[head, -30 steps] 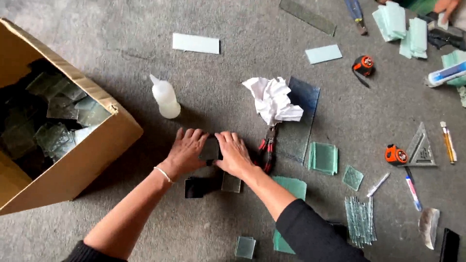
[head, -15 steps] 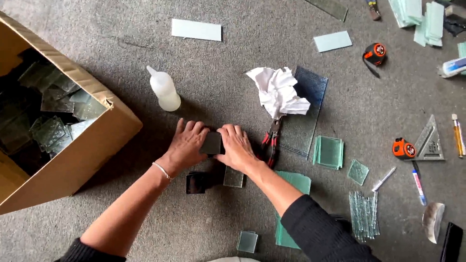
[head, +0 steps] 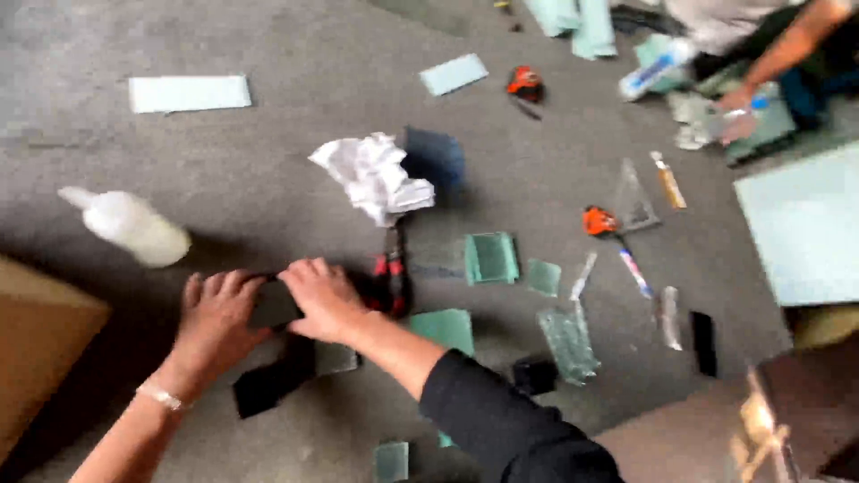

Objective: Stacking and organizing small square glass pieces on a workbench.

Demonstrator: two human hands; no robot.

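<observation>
Lower left of frame: left hand [head: 215,322] and right hand [head: 324,300] press flat on a dark glass piece [head: 273,304] on the floor [head: 268,179], fingers spread and narrow, gripping nothing. Pliers [head: 392,279] lie unused beside it. Work appears mid-course; many glass pieces remain scattered.

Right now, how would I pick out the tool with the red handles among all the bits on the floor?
Start at the crumpled white paper in the middle of the grey floor. Just below it, beside the person's right hand, lie the red-handled pliers. The neighbours are pale green glass pieces; the orange tape measure sits farther right. This alone has two dark red grips side by side.
</observation>
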